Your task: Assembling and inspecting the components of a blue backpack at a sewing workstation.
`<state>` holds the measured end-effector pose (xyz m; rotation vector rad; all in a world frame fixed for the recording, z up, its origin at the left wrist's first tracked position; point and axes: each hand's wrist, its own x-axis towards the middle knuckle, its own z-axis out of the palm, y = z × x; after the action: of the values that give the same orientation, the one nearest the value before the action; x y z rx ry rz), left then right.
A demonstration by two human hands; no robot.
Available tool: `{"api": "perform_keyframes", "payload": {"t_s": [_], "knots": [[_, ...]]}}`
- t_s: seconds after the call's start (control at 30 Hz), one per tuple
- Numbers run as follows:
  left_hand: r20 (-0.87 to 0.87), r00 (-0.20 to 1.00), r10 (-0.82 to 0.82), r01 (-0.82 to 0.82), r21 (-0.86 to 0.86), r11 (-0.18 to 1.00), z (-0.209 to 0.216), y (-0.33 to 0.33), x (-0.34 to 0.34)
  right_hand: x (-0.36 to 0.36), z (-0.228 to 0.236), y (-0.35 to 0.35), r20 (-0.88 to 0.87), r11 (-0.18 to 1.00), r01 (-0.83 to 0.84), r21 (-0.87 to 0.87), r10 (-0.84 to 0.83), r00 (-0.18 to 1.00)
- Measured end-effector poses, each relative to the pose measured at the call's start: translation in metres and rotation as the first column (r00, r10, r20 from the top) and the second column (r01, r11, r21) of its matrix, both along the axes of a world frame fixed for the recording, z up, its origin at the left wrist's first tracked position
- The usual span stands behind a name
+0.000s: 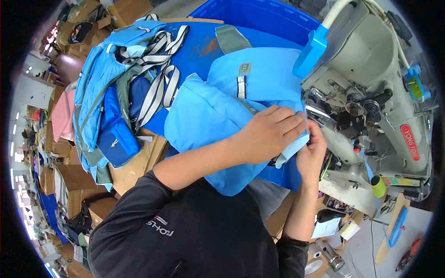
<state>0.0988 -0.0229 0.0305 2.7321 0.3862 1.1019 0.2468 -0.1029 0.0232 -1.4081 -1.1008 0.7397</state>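
A light blue fabric bag (208, 111), partly sewn by its look, lies bunched in front of me. Its far panel carries a small olive patch (244, 68) and a black-and-white webbing loop (241, 86). My left hand (273, 132) reaches across the bag, its fingers closed over the fabric's right edge. Close beside it, my right hand (311, 150) pinches the same edge between thumb and fingers. Both hands are just left of a grey industrial sewing machine (384, 116). The fabric under my left palm is hidden.
Left of the bag, blue fabric pieces (92, 92) lie piled with striped webbing straps (160, 88). A blue plastic crate (264, 16) stands behind the blue tabletop (197, 44). A light blue lamp head (311, 53) hangs near the machine. Cardboard boxes (69, 185) stand further left.
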Motion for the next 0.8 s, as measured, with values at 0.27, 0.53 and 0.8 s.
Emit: {"api": "perform_keyframes", "payload": {"t_s": [0.27,0.53,0.8], "knots": [[-0.004,0.997,-0.075,0.074,0.265,0.962,-0.005,0.014,-0.005,0.005,0.002,0.006,-0.041,0.999,-0.042,0.007,0.042,0.998],[-0.009,0.996,-0.087,0.086,0.281,0.956,0.001,0.014,-0.013,0.009,-0.004,0.002,-0.031,0.998,-0.055,-0.011,0.054,0.998],[0.015,0.995,-0.101,0.089,0.359,0.929,-0.004,0.032,-0.014,0.004,-0.011,0.011,-0.048,1.0,0.03,-0.007,-0.03,0.998]]}}
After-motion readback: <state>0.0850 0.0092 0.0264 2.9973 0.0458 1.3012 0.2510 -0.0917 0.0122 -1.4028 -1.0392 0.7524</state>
